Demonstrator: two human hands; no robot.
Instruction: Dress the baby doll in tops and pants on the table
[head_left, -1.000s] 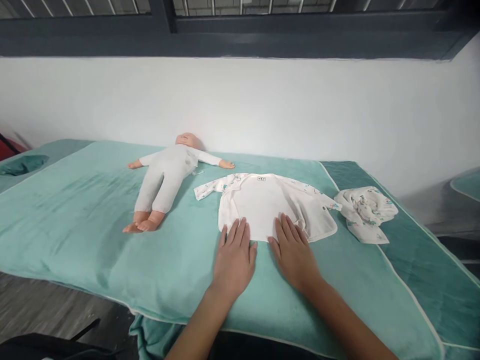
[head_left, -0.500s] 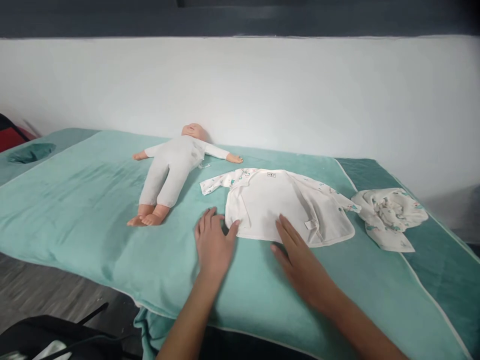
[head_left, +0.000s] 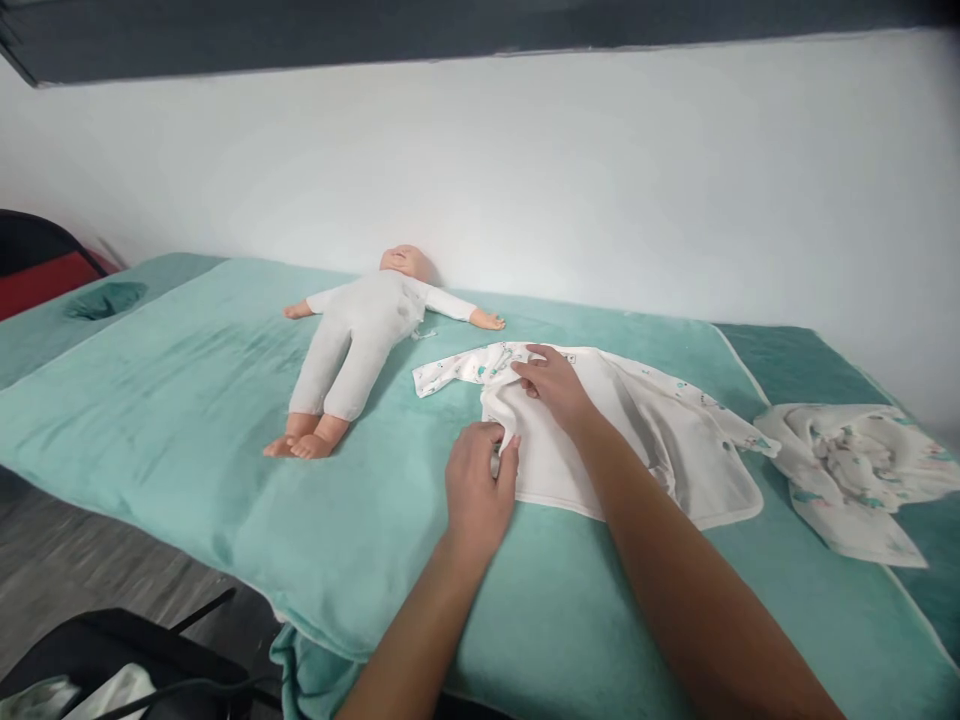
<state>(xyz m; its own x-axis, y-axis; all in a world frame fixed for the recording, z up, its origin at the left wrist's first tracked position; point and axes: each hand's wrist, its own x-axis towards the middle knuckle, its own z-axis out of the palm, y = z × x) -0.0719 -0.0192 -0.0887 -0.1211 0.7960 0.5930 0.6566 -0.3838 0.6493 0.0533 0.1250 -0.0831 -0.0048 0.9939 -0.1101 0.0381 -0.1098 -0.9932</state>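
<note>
A white baby shirt with a small printed pattern on its sleeves lies spread, front opened, on the green bed cover. At its left side edge, my left hand is closed, with thumb and fingers pinching the cloth. My right hand reaches over the shirt to the collar near the left shoulder, its fingertips closed on the fabric there. Left of the shirt a baby doll in a white bodysuit rests on its back, arms spread, apart from both hands.
A crumpled printed white cloth lies to the right, by the shirt's right sleeve. The green-covered bed stands against a white wall. A black chair with cloth on it is at lower left, and a red and black object at far left.
My right hand has moved up from the shirt's lower middle to the collar. My left hand has closed on the left edge, where the cloth is now bunched. The view has shifted slightly.
</note>
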